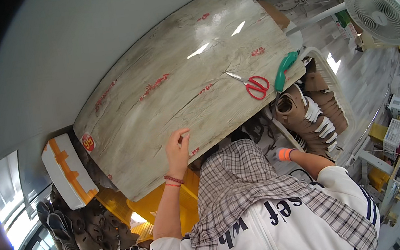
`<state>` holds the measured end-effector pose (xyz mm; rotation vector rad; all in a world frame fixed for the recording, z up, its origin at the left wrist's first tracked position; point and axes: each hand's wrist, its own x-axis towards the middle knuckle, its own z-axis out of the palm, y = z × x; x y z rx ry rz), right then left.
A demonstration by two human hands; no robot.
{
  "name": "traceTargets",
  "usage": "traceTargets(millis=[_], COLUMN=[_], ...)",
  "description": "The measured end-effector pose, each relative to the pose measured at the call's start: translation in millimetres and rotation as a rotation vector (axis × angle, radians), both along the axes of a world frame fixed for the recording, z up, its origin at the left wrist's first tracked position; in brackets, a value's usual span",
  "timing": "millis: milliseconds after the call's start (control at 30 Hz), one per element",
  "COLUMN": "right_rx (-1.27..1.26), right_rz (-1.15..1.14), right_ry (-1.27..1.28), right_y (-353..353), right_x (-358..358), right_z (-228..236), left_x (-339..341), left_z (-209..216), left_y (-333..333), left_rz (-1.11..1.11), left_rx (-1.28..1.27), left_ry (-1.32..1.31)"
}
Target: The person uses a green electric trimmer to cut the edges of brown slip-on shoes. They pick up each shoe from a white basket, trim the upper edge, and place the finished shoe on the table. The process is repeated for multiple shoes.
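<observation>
My left hand point(178, 149) is raised over the near edge of the wood-patterned table point(158, 105). Its fingers are loosely bent and apart, with nothing visible between them. A beaded bracelet and a red cord circle that wrist. My right hand point(273, 156) wears a grey glove with an orange cuff. It is low beside my lap, next to a pale basket of brown shoe uppers point(302, 115); its fingers are too dark and small to make out. Red-handled scissors point(254, 86) and a green handheld tool point(285, 72) lie near the table's right end.
A white fan point(377, 12) stands at the far right. At the left are a white box with orange tape point(69, 172), a yellow crate point(188, 195) and piled brown shoe parts point(91, 231). A checked apron point(238, 175) covers my lap.
</observation>
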<state>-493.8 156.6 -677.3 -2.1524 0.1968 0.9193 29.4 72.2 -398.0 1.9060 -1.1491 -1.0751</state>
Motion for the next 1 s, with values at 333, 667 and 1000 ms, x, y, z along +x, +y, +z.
traceTargets(millis=[333,667,1000], right_rx=[0.564,0.675,0.69], right_rz=[-0.369,-0.645,-0.823], right_ry=[0.497,0.534,0.503], right_y=[31.2,41.1,34.6], right_x=[110.5,106.7,130.2], right_z=[-13.2,-61.3,-107.7], left_x=[13.6,13.6,14.9], left_z=[-135.8,-186.5,-196.1], left_y=[18.5,13.3,13.8], left_rz=[-0.88,-1.183,-1.178], left_rx=[0.026,-0.079,-0.064], left_ry=[-0.527,-0.63,-0.635])
